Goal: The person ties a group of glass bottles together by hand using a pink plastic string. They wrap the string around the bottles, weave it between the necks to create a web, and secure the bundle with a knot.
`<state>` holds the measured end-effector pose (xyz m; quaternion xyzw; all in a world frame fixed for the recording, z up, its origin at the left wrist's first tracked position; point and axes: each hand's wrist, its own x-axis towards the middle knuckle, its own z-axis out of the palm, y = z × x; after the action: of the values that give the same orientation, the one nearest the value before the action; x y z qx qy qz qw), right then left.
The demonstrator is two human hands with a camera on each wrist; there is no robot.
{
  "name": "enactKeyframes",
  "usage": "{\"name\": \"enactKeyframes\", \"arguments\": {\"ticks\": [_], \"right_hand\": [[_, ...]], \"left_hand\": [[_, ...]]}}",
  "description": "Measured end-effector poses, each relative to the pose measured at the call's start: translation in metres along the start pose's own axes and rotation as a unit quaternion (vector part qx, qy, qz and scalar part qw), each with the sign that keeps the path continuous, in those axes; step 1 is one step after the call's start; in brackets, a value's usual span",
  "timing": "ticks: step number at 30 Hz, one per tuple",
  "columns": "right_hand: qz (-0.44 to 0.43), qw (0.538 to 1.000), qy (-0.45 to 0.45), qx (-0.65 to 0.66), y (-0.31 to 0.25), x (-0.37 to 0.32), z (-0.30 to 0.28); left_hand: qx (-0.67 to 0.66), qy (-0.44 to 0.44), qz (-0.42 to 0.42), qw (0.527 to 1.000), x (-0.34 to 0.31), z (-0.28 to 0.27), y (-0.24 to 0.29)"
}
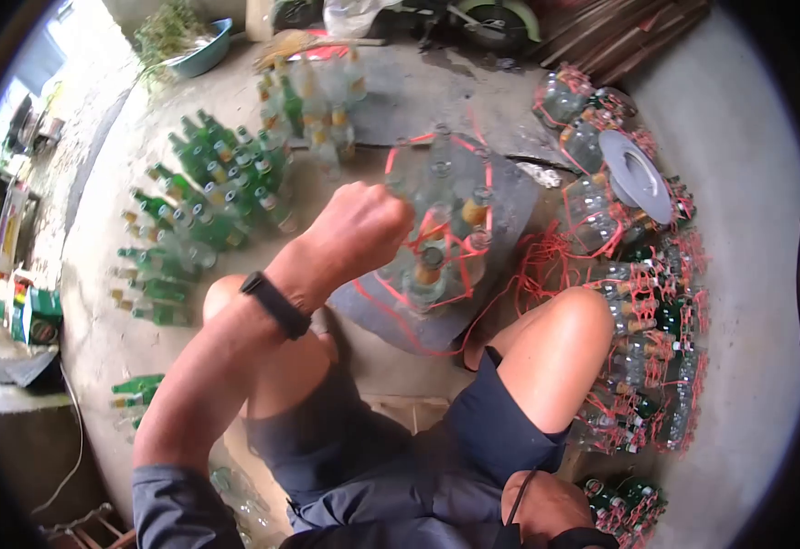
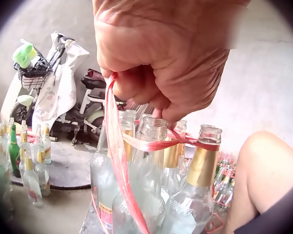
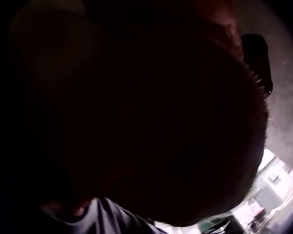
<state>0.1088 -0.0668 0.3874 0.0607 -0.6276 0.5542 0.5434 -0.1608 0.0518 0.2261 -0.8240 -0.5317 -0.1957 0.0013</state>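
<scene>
Above a bundle of clear bottles point(image 1: 430, 265) on a grey mat, my left hand point(image 1: 363, 229) is closed with the knuckles up. In the left wrist view the left hand point(image 2: 161, 58) grips a pink plastic strap point(image 2: 118, 165) that runs down past the bottle necks. Another strand circles the necks of the bottles point(image 2: 190, 204), some with gold foil. The bottles stand upright. My right forearm point(image 1: 546, 503) is bent near the body at the lower right; its hand is out of the head view. A dark, unclear shape fills most of the right wrist view.
Green and clear bottles point(image 1: 221, 183) stand in rows on the left. Tied bundles point(image 1: 647, 320) line the right wall, one with a grey round lid point(image 1: 635, 177) on it. Loose pink strap point(image 1: 542, 265) lies beside the mat point(image 1: 500, 201). A motorbike point(image 1: 491, 23) is at the back.
</scene>
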Motion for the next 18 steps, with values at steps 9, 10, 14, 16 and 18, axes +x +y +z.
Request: {"name": "enactKeyframes", "arguments": {"ticks": [9, 10, 14, 16, 18], "right_hand": [[0.02, 0.99, -0.133, -0.031, 0.014, -0.005, -0.003], [0.02, 0.988, -0.146, -0.037, 0.014, -0.006, -0.003], [0.08, 0.978, -0.15, -0.123, 0.02, -0.01, -0.012], [0.13, 0.961, -0.113, -0.216, 0.022, -0.014, -0.02], [0.2, 0.933, 0.027, -0.297, 0.02, -0.017, -0.023]], "left_hand": [[0.01, -0.001, 0.008, 1.0, 0.0, -0.001, 0.002], [0.014, -0.01, 0.014, 1.0, 0.0, -0.003, -0.006], [0.001, -0.006, -0.001, 1.0, -0.001, 0.002, -0.001], [0.007, -0.018, -0.003, 1.0, 0.0, 0.003, -0.002], [0.009, -0.016, -0.003, 1.0, 0.0, 0.004, -0.001]]}}
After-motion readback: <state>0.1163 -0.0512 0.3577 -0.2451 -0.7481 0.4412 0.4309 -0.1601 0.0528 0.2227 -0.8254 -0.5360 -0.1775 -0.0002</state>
